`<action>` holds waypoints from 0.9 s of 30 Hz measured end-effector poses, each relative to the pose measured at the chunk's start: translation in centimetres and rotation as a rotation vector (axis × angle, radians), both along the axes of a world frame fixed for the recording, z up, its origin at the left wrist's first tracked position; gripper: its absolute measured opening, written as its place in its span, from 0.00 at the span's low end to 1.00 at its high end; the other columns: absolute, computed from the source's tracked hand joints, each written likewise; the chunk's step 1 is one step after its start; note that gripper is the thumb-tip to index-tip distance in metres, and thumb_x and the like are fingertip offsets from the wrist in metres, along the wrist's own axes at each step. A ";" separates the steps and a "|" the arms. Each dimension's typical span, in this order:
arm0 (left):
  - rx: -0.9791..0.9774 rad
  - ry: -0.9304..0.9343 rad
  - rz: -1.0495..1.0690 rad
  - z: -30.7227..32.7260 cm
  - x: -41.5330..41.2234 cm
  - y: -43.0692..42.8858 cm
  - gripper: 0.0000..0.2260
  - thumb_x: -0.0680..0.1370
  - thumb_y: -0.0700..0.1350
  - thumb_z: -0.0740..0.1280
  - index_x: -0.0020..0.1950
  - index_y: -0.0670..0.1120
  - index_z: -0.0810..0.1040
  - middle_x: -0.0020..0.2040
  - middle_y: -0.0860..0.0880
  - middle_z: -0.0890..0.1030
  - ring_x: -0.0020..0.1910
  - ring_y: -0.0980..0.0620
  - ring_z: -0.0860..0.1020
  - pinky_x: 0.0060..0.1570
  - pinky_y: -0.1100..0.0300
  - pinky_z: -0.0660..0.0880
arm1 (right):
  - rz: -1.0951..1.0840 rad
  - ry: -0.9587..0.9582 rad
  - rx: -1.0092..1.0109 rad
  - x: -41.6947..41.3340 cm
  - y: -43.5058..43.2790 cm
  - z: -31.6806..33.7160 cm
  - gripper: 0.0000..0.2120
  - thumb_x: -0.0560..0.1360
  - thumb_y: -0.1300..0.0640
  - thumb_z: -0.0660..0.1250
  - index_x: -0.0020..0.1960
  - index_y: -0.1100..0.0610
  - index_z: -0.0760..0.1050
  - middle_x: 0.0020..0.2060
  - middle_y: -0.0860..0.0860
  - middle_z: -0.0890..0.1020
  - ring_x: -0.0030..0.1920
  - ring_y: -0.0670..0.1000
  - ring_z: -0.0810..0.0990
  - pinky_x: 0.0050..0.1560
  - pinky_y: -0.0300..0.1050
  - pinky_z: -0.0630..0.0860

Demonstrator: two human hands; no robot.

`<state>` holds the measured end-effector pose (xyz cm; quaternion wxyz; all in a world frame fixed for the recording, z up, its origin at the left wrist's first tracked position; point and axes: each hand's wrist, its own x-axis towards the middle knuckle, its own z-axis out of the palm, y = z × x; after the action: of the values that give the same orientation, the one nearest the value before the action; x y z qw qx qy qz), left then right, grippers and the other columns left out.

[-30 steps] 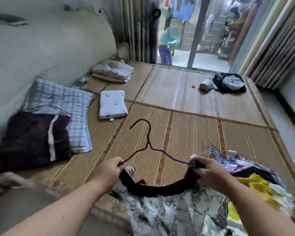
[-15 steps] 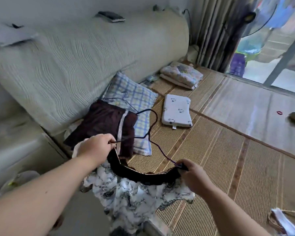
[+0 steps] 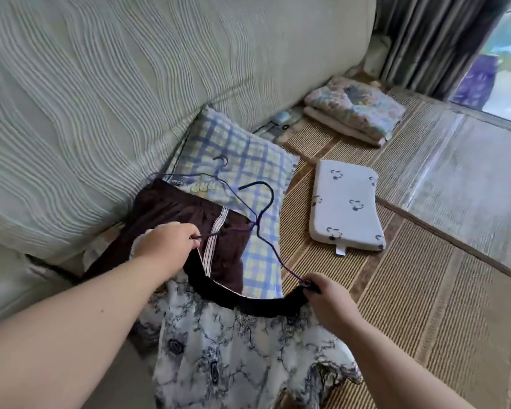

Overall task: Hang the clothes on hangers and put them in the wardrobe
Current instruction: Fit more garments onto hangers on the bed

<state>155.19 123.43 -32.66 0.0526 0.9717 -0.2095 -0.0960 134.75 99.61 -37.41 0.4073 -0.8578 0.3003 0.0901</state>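
Presently both hands hold a thin purple wire hanger (image 3: 281, 258), its hook pointing away from the person. The left hand (image 3: 167, 246), fingers curled, pinches the hanger's left end at the edge of a white-and-black marbled garment (image 3: 233, 349). The right hand (image 3: 328, 302) is closed round the right end and the garment's black band (image 3: 242, 302), which sags between them. Behind lie dark brown shorts with a striped side panel (image 3: 189, 214) on a blue-and-yellow checked pillow (image 3: 248, 160), beside a woven straw mat (image 3: 396, 320).
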 end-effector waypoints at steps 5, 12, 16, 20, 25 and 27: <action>-0.033 -0.046 0.081 -0.8 10.1 0.7 0.05 0.77 0.49 0.66 0.50 0.52 0.80 0.51 0.45 0.81 0.50 0.43 0.78 0.48 0.53 0.74 | 0.090 -0.112 -0.054 13.2 -0.8 -2.0 0.10 0.77 0.58 0.61 0.55 0.48 0.76 0.44 0.51 0.81 0.40 0.52 0.78 0.35 0.39 0.69; -0.077 -0.122 0.197 -3.4 15.8 -0.2 0.12 0.77 0.44 0.66 0.60 0.49 0.79 0.57 0.42 0.80 0.54 0.40 0.77 0.48 0.55 0.72 | 0.140 -0.123 -0.113 23.2 -1.3 -6.0 0.13 0.79 0.58 0.58 0.63 0.53 0.71 0.43 0.54 0.78 0.34 0.51 0.77 0.27 0.38 0.67; 0.022 0.062 0.140 -7.4 14.7 -0.2 0.30 0.76 0.44 0.68 0.76 0.49 0.60 0.75 0.42 0.62 0.72 0.43 0.63 0.70 0.54 0.62 | 0.126 -0.024 -0.124 23.2 -0.2 -9.1 0.23 0.78 0.53 0.57 0.72 0.51 0.57 0.53 0.58 0.77 0.46 0.57 0.79 0.38 0.49 0.77; 0.022 0.101 0.117 -8.5 10.0 -0.8 0.34 0.77 0.48 0.66 0.78 0.51 0.50 0.78 0.47 0.52 0.75 0.45 0.56 0.71 0.47 0.60 | 0.192 -0.016 -0.218 20.1 1.0 -9.4 0.29 0.78 0.47 0.59 0.75 0.50 0.51 0.68 0.55 0.67 0.64 0.57 0.70 0.60 0.57 0.74; -0.010 0.194 0.002 -7.0 -1.2 -3.0 0.33 0.78 0.48 0.61 0.77 0.55 0.47 0.78 0.52 0.47 0.77 0.48 0.50 0.74 0.46 0.55 | 0.322 -0.067 -0.320 13.3 1.6 -4.9 0.34 0.77 0.45 0.61 0.76 0.46 0.47 0.77 0.51 0.53 0.75 0.54 0.56 0.72 0.57 0.61; -0.043 0.220 -0.053 -5.7 -6.0 -3.8 0.33 0.78 0.48 0.61 0.77 0.56 0.46 0.78 0.54 0.46 0.77 0.50 0.48 0.74 0.48 0.50 | 0.341 -0.078 -0.344 9.0 1.7 -2.5 0.33 0.76 0.45 0.62 0.76 0.43 0.49 0.77 0.49 0.53 0.75 0.53 0.56 0.73 0.55 0.59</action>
<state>149.24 119.60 -38.34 0.0937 0.9479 -0.2302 -0.1991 143.71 101.34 -39.94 0.2454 -0.9556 0.1461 0.0719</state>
